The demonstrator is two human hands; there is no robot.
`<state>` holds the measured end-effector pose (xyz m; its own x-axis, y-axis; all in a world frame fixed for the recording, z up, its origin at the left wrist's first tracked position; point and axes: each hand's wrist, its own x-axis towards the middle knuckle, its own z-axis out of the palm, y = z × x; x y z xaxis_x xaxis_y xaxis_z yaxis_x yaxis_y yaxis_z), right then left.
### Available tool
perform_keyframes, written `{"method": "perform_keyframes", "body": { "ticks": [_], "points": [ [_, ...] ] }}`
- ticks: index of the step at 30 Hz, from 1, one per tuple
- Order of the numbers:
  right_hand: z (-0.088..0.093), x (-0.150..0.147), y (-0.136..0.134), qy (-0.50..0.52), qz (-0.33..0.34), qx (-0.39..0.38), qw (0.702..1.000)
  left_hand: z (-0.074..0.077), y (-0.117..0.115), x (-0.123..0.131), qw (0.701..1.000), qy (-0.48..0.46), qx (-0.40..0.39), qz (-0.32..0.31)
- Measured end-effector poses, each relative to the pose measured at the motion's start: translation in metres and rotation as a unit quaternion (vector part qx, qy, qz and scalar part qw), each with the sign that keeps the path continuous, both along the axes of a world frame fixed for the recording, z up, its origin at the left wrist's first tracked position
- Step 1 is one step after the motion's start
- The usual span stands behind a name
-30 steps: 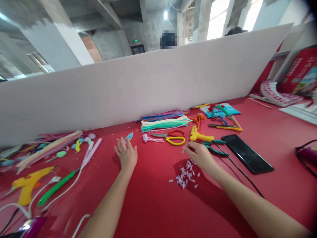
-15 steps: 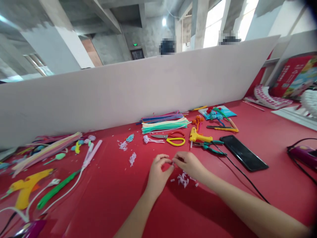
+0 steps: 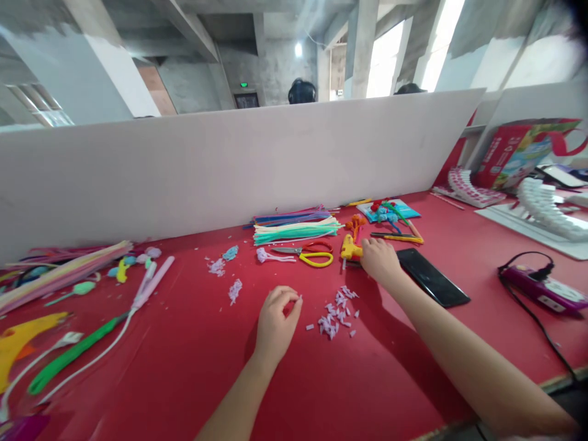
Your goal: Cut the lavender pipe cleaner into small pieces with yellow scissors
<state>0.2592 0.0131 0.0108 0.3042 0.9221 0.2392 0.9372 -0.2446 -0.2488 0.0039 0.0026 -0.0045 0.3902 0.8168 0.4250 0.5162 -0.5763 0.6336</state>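
Note:
Thumb and fingertips of my left hand (image 3: pixel 275 321) are pinched on a tiny lilac piece (image 3: pixel 301 297), just above the red table. My right hand (image 3: pixel 380 262) is closed around the handle of a yellow glue gun (image 3: pixel 350 248), its nozzle pointing down at the table. The hand hides most of the handle and the pliers seen there earlier. Between my hands lies a loose heap of short lilac pieces (image 3: pixel 331 321). Beyond them are scissors (image 3: pixel 315 253) with red and yellow handles and a lilac bundle with stems (image 3: pixel 271 256).
A black phone (image 3: pixel 432 278) lies right of the glue gun. Pipe cleaners (image 3: pixel 298 229) are stacked by the white partition (image 3: pixel 229 174). At left lie a pink hair straightener (image 3: pixel 154 285) and another yellow glue gun (image 3: pixel 27 337). A purple power strip (image 3: pixel 542 291) sits at right.
My right hand has left my left hand and moved up and right onto the glue gun. My left hand keeps its pinch. The view has shifted slightly right.

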Motion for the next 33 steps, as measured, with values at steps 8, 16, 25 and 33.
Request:
{"method": "perform_keyframes", "body": {
  "ticks": [8, 16, 25, 33],
  "points": [
    [-0.023, 0.029, 0.008, 0.086, -0.011, 0.063, 0.994, 0.008, -0.021, 0.008, 0.990, 0.048, -0.043, -0.124],
    [0.009, 0.021, -0.011, 0.324, 0.061, 0.188, 0.925, 0.010, -0.039, 0.043, 0.929, 0.186, 0.082, -0.310],
    [-0.010, 0.003, -0.025, 0.478, 0.097, 0.198, 0.850, -0.021, -0.032, 0.116, 0.939, 0.254, 0.182, -0.145],
    [-0.008, 0.002, -0.028, 0.511, 0.103, 0.185, 0.833, -0.025, 0.005, 0.086, 0.965, 0.221, 0.136, -0.046]
  ]
}}
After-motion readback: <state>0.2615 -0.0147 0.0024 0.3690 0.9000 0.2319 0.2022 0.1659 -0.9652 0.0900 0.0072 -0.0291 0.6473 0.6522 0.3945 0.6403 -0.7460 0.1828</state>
